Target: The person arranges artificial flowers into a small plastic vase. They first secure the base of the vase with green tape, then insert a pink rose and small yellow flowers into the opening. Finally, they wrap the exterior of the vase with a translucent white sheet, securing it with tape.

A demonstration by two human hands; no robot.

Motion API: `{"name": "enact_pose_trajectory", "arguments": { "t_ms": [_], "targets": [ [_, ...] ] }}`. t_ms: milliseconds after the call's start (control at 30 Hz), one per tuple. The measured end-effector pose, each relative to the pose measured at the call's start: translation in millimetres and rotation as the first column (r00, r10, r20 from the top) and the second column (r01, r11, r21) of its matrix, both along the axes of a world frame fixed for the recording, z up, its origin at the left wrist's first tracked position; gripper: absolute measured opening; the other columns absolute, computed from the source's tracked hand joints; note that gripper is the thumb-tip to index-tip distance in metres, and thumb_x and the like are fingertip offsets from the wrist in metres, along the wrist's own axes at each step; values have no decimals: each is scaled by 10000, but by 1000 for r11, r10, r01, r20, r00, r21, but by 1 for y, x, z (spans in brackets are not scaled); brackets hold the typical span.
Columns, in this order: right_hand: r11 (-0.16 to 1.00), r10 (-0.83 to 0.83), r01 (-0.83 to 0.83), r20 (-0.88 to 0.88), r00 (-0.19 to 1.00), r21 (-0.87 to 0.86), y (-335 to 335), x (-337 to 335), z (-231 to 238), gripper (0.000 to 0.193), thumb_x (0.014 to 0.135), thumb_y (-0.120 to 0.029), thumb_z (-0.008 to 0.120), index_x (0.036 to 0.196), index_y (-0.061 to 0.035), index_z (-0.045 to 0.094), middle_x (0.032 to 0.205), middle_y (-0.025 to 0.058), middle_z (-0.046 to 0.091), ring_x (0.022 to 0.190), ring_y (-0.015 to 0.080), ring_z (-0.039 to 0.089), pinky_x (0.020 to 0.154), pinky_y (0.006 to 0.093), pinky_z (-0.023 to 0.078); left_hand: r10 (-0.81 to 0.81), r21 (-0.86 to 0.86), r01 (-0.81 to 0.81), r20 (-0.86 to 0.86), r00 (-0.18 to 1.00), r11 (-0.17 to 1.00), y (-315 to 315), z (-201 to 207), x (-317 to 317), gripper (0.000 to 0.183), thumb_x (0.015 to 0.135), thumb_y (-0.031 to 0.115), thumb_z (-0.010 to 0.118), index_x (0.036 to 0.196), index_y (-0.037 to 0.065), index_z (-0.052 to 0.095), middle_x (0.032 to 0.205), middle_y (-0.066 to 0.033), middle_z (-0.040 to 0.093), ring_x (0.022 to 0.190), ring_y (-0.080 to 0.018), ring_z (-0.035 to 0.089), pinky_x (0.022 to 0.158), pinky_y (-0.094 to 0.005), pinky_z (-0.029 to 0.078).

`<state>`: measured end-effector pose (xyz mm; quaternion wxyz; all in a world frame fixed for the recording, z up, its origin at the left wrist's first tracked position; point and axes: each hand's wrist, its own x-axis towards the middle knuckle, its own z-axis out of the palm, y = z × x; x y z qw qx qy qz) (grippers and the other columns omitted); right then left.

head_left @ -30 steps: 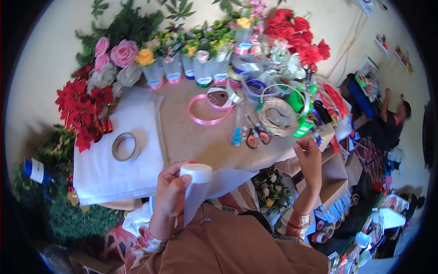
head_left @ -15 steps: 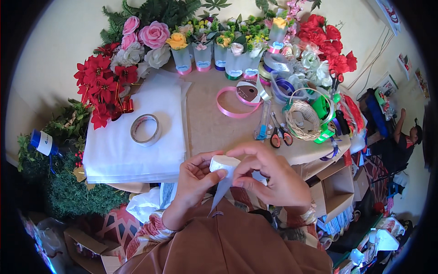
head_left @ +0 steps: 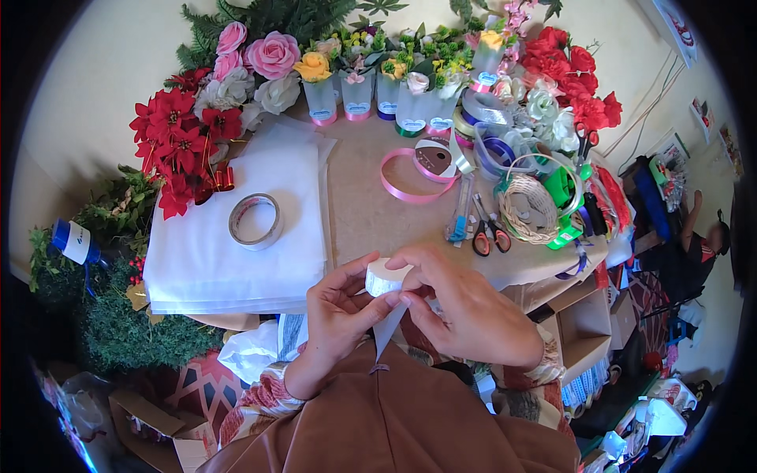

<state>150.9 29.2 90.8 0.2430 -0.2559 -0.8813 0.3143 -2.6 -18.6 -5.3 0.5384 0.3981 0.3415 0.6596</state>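
Above my lap, in front of the table's near edge, both hands hold a small white roll (head_left: 386,277). It seems to be a roll of ribbon, tape or labels; the exact kind is unclear. My left hand (head_left: 344,303) grips its left side, thumb below and fingers behind. From the right, my right hand (head_left: 457,303) bends its fingers over the top, with thumb and fingertips at the lower edge beside the left thumb. A pale loose strip (head_left: 385,335) hangs from the roll toward my brown garment. Part of the roll is hidden by the fingers.
On the table are white sheets (head_left: 236,284) with a tape roll (head_left: 255,221), scissors (head_left: 490,229), a cutter (head_left: 460,209), pink ribbon (head_left: 402,196) and a wicker basket (head_left: 530,206). Flower cups (head_left: 359,96) line the back. An open box (head_left: 583,335) stands right; another person (head_left: 700,240) sits beyond.
My right hand has come down and closer to the left, its thumb and fingertips now at the roll's lower edge. The roll has turned a little. The view has shifted slightly.
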Motion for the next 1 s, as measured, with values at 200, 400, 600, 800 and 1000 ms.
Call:
{"name": "enact_pose_trajectory", "arguments": {
  "t_ms": [200, 400, 600, 800, 1000],
  "targets": [
    [1000, -19, 18, 19, 1000, 24, -1, -3, 3, 352, 779, 27, 558, 1100, -30, 427, 787, 111, 598, 720, 248, 609, 633, 331, 468, 20, 30, -19, -22, 1000, 999, -1, 2, 2, 530, 762, -57, 652, 1239, -63, 422, 1116, -193, 550, 1040, -214, 550, 895, -346, 483],
    [997, -7, 5, 22, 1000, 77, 0, -6, 4, 353, 772, 22, 570, 1090, -26, 426, 734, 90, 528, 638, 228, 562, 590, 335, 441, 22, 88, -16, -67, 998, 996, 0, 2, 1, 551, 766, -64, 645, 1260, -65, 401, 1128, -187, 541, 1044, -204, 539, 896, -340, 477],
    [998, 34, -42, 146, 989, 55, 0, -8, 15, 355, 757, 33, 536, 1066, -20, 370, 827, 202, 542, 815, 385, 554, 666, 438, 440, 41, 105, -30, -109, 993, 994, 0, 0, 0, 580, 762, -61, 650, 1276, -62, 382, 1152, -178, 530, 1071, -203, 522, 900, -336, 471],
    [988, 10, -28, 119, 993, 151, 1, -11, 13, 347, 762, 5, 560, 1047, -15, 363, 793, 201, 536, 789, 378, 551, 653, 437, 434, -17, 98, 23, -59, 998, 995, 1, -3, -2, 618, 760, -52, 656, 1298, -55, 352, 1191, -181, 504, 1106, -207, 498, 907, -335, 464],
    [981, -1, -26, 137, 991, 191, 1, -12, 12, 336, 769, -8, 568, 1033, 6, 360, 781, 209, 535, 785, 378, 552, 653, 430, 433, -68, 180, 77, -55, 996, 981, 4, -6, -5, 651, 755, -12, 679, 1307, -49, 336, 1189, -179, 507, 1108, -221, 504, 925, -350, 454]
  ]
}}
